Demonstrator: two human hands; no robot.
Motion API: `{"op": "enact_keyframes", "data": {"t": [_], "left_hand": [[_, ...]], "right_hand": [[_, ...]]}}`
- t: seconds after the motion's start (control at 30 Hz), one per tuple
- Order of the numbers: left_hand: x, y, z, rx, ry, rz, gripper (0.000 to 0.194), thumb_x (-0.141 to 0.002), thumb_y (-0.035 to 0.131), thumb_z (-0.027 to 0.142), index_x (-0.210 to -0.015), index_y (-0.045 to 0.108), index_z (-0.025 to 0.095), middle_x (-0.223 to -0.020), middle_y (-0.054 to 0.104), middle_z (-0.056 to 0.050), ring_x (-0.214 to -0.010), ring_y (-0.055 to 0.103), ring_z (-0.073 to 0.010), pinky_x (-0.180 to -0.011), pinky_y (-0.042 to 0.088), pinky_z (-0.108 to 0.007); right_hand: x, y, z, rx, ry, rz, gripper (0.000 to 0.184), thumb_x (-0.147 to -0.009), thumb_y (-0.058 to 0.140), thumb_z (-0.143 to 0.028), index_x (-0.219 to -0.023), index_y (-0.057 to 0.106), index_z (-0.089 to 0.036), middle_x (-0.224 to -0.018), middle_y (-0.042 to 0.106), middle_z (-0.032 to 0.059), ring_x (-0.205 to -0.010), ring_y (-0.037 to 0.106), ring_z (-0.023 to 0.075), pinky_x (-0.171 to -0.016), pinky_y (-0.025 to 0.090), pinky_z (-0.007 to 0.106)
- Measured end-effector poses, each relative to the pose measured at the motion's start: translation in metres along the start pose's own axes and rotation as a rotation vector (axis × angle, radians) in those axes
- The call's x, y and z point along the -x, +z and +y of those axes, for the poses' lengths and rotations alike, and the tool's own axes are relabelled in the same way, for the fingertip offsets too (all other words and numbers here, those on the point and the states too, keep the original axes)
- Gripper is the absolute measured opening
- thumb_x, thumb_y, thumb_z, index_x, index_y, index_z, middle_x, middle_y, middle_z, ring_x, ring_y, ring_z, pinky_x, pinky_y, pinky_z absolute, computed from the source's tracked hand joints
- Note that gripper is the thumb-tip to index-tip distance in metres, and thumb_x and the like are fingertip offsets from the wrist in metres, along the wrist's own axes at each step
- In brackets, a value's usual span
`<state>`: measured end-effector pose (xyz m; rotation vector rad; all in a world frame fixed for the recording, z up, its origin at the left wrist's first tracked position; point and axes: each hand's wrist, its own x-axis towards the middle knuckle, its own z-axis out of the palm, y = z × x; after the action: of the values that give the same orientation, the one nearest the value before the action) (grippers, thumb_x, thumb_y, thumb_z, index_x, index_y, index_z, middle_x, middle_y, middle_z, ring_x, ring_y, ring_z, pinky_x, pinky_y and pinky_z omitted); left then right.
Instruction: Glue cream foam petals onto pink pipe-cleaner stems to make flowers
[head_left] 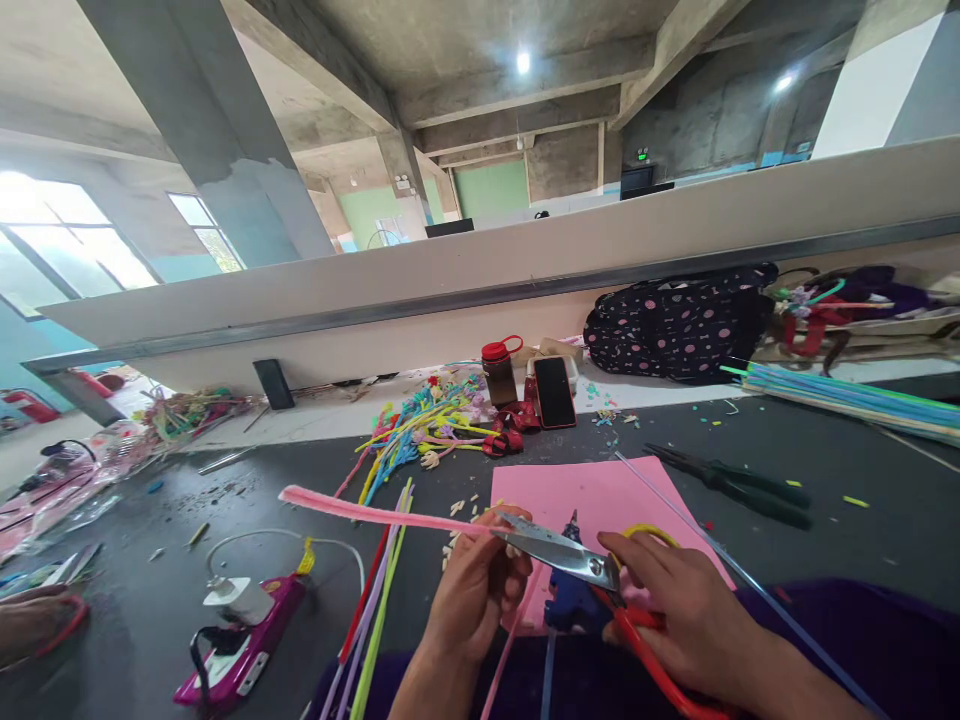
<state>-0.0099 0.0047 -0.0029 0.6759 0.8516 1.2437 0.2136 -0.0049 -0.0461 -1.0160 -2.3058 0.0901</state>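
Observation:
My left hand pinches a fuzzy pink pipe cleaner, which points out to the left. Red-handled scissors are in my right hand, its fingers around the handles. Their blades reach across to my left fingertips, close by the pipe cleaner's end; whether they touch it I cannot tell. Below the blades, a dark blue glue gun lies on a pink sheet. Several red, purple and yellow-green pipe cleaners lie left of my left hand.
Black-handled pliers lie to the right. A magenta power strip with a white plug sits at left, near another person's hand. Behind are colourful twisted pipe cleaners, a bottle, a phone, a backpack and a pipe-cleaner bundle.

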Motion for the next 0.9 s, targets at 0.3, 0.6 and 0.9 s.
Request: {"op": "enact_keyframes", "data": {"t": [0.3,0.6,0.9], "left_hand": [[0.001,0.000,0.002,0.016,-0.011,0.022,0.031,-0.064,0.073,0.040,-0.079,0.065,0.015,-0.047,0.054,0.003,-0.034,0.045,-0.0030,-0.031,0.027,-0.009],[0.000,0.003,0.002,0.033,-0.042,0.040,0.027,-0.061,0.075,0.035,-0.074,0.064,0.014,-0.047,0.051,0.004,-0.036,0.045,-0.0029,-0.032,0.027,-0.009],[0.000,0.001,0.002,0.053,-0.077,0.050,0.028,-0.061,0.076,0.033,-0.078,0.063,0.015,-0.052,0.055,0.004,-0.037,0.048,-0.0034,-0.032,0.029,-0.008]], "right_hand": [[0.001,-0.002,0.000,-0.003,-0.018,0.002,0.069,-0.075,0.066,-0.033,-0.130,0.029,-0.015,-0.090,0.062,0.0089,-0.080,0.059,0.0238,-0.067,0.048,0.036],[0.003,0.001,0.002,-0.015,-0.030,0.015,0.067,-0.077,0.063,-0.030,-0.132,0.029,-0.015,-0.089,0.063,0.0079,-0.080,0.059,0.0231,-0.070,0.048,0.036],[-0.009,-0.013,-0.010,-0.162,0.097,-0.111,0.061,-0.066,0.070,-0.033,-0.118,0.044,-0.018,-0.100,0.061,0.0084,-0.088,0.057,0.0241,-0.071,0.048,0.035]]}}
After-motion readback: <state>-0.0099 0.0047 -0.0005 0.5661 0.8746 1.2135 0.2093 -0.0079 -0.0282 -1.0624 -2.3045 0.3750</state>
